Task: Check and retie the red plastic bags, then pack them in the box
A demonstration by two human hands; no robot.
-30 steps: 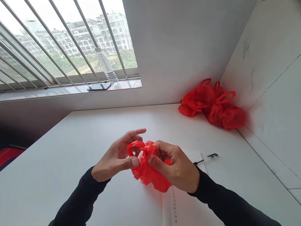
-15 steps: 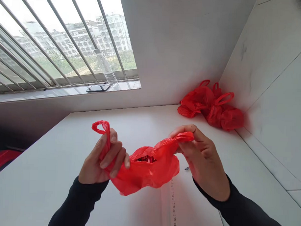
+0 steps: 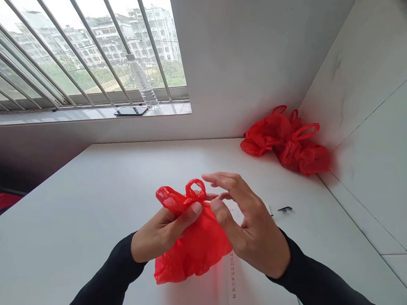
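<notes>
A red plastic bag (image 3: 203,246) hangs over the middle of the table, its handles gathered and crossed at the top. One handle sticks out to the left, and a small loop stands up at the crossing. My left hand (image 3: 167,233) pinches the crossed handles, thumb in front; its other fingers are mostly hidden behind the plastic. Just right of the loop is my right hand (image 3: 248,216), thumb and fingers apart, with nothing visible between them. The bag's contents are hidden.
Several red plastic bags (image 3: 284,139) lie in the far right corner. Under my hands is a paper (image 3: 241,278) with handwritten numbers, and a black pen (image 3: 284,209) lies to the right. On the windowsill are a clear bottle (image 3: 142,83) and a phone (image 3: 130,111).
The two handles, held apart before, are now brought together and crossed. The bag's opening has closed from view. My right hand has let go of its handle and moved left.
</notes>
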